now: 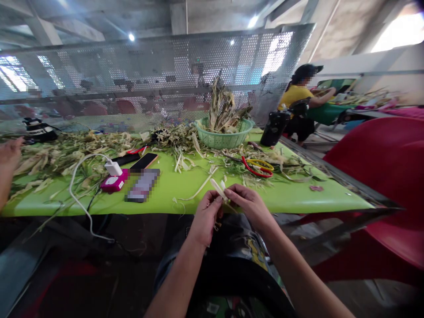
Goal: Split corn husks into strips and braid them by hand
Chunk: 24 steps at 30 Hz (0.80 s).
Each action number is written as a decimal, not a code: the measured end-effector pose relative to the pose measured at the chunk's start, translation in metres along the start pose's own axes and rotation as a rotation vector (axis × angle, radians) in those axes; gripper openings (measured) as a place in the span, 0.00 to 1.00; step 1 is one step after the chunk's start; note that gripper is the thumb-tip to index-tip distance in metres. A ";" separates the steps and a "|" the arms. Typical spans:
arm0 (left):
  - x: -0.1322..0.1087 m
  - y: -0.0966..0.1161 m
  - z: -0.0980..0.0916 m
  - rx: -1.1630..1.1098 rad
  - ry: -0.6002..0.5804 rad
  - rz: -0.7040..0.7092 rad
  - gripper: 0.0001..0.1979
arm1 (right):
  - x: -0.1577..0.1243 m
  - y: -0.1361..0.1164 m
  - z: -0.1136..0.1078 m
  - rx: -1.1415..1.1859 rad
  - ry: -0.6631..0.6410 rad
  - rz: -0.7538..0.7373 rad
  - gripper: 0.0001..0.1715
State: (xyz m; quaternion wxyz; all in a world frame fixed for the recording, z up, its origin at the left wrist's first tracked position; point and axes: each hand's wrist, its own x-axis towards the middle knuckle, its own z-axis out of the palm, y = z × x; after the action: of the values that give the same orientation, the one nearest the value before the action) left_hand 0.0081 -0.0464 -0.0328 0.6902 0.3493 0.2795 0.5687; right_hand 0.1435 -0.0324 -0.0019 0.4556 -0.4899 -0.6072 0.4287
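Observation:
My left hand [208, 214] and my right hand [245, 204] meet over the table's near edge. Between their fingertips is a pale strip of corn husk [218, 189], pinched from both sides. Beyond them, a long thin husk strip [201, 184] lies on the green tabletop [175, 176]. Scissors with red and yellow handles [257, 168] rest to the right among green husk shreds [235, 165]. Farther back stands a light green plastic basket [225, 139] with dried corn husks [222, 106] upright in it.
Left of my hands are a magenta power socket [114, 180] with a white charger [113, 168], its cable hanging over the edge, and two phones [144, 162]. Husks [66, 154] cover the left side. A black bottle [275, 127], red chair [380, 176] and perforated metal screen [149, 84] surround the table; another person's hand [9, 154] is far left.

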 end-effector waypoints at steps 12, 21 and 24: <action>-0.001 0.006 -0.003 0.134 -0.092 -0.001 0.17 | 0.002 0.006 0.006 0.070 0.146 -0.110 0.17; 0.001 0.008 -0.003 0.060 0.005 0.060 0.16 | -0.007 -0.008 -0.005 -0.118 -0.092 -0.081 0.21; 0.000 0.012 -0.004 0.014 -0.001 0.006 0.15 | -0.009 -0.008 -0.005 -0.165 -0.061 -0.129 0.18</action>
State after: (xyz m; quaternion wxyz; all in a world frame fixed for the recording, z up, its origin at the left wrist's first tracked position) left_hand -0.0018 -0.0447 -0.0259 0.6862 0.3551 0.2821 0.5687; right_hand 0.1474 -0.0420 0.0056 0.4218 -0.4724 -0.6843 0.3616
